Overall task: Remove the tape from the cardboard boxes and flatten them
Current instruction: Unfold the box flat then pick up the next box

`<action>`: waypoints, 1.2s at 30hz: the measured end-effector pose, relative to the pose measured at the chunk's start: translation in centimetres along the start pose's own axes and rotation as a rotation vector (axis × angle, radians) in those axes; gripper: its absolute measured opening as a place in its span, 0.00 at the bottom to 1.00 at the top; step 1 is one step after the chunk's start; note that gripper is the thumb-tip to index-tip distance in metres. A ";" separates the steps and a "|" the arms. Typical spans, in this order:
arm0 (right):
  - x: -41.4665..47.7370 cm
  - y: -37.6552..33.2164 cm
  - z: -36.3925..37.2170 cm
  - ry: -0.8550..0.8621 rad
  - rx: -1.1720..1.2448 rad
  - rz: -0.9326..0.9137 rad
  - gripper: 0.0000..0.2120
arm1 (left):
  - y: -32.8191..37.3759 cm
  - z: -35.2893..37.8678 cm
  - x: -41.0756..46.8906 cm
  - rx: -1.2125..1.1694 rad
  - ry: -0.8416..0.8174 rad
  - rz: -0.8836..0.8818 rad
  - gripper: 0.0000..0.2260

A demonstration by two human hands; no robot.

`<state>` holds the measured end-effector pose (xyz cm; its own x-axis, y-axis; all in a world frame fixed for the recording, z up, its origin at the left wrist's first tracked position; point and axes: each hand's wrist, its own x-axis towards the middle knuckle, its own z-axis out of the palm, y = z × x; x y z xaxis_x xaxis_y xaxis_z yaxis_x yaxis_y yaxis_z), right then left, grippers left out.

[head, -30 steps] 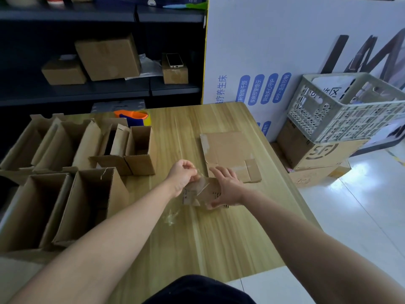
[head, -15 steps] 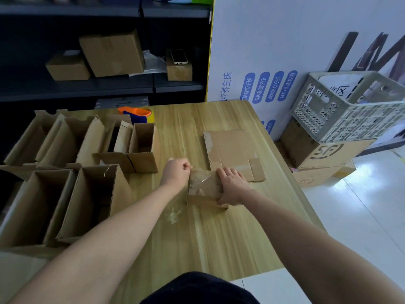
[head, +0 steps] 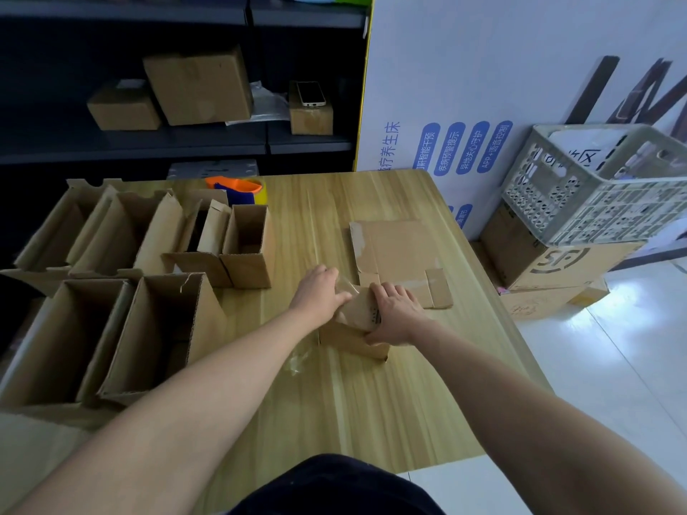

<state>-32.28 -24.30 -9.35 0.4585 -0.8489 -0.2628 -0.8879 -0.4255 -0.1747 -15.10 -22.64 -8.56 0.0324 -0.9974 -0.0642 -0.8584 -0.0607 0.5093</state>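
While the right hand (head: 396, 315) pins the light, stiff small box (head: 357, 328), the left hand (head: 319, 291) pinches its clingy clear tape (head: 347, 284) closed.

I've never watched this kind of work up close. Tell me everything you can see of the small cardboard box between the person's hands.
The small box is plain brown corrugated cardboard standing on the wooden table. Its top flap is bent up, with dark print near one edge. The right hand presses on its top and side; the left hand pinches clear tape at its upper edge. It is not yet flattened.
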 end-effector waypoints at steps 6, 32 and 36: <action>0.4 -1.1 0.5 -0.003 0.019 -0.087 0.48 | -0.2 -0.2 -0.4 -0.038 0.071 -0.024 0.12; -0.5 3.5 -3.2 0.225 0.151 0.004 0.42 | -7.2 4.4 -6.9 0.325 -0.442 -0.215 0.17; -0.3 3.6 -3.2 0.200 0.163 -0.018 0.44 | -7.4 5.1 -6.8 0.196 -0.370 -0.303 0.15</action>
<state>-35.76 -26.56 -6.83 0.4436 -0.8936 -0.0685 -0.8547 -0.3989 -0.3321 -11.55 -15.24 -16.26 0.1415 -0.8539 -0.5008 -0.9197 -0.3006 0.2525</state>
